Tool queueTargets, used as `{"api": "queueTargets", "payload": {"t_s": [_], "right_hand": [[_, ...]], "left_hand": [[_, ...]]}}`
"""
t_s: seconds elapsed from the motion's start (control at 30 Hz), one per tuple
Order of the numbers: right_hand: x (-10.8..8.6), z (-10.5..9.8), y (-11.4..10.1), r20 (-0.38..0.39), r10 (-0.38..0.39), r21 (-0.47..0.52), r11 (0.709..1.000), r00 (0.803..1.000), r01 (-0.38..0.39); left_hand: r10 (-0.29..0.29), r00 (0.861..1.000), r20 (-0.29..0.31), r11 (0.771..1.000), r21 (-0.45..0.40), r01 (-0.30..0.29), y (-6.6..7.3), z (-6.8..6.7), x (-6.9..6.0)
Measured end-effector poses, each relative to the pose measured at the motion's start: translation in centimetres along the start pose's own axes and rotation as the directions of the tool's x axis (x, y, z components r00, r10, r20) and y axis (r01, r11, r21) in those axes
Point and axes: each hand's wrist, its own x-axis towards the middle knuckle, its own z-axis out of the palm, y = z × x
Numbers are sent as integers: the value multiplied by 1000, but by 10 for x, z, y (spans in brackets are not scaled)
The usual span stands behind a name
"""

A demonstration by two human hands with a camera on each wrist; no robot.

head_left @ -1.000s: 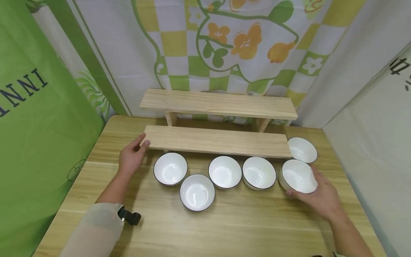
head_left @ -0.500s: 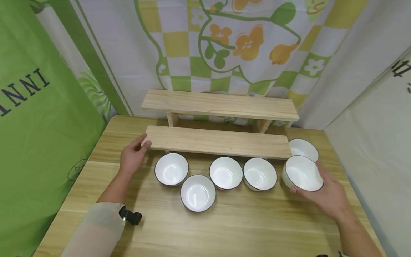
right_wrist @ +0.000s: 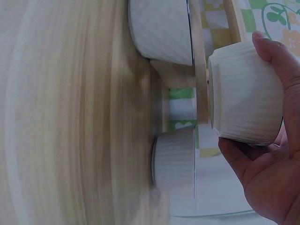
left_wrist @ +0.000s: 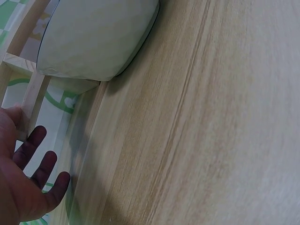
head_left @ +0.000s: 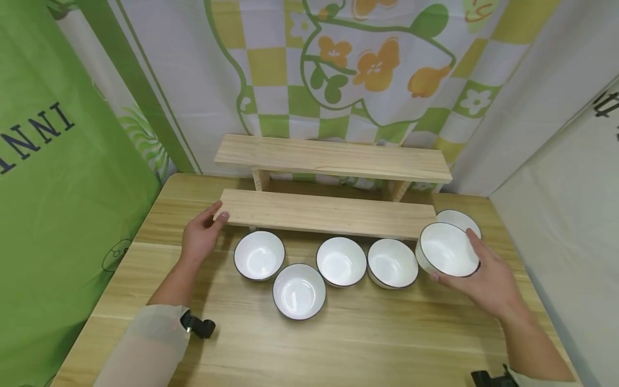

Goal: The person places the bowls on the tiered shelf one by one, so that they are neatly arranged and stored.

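The right hand (head_left: 490, 287) grips a bowl (head_left: 447, 249) above the table (head_left: 362, 344), partly hiding a second bowl (head_left: 459, 217) just beyond it. The left hand (head_left: 200, 236) pinches the shelf (head_left: 329, 213) end; beside it, the left wrist view cuts off a third bowl (left_wrist: 93, 37).

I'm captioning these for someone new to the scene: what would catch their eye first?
Probably the white bowl that the right hand holds above the table, near the right end of the wooden shelf. Next come the four bowls in front of the shelf, whose left end the left hand grips. Behind hangs a bright cloth with orange flowers.
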Motion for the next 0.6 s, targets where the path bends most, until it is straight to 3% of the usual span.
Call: {"api": "queueTargets", "payload": {"t_s": [0.6], "right_hand": [[20,-1,-31,27,-39,52,998,999,38]], "left_hand": [[-22,1000,-13,1000,-5,22,1,0,-1]]}}
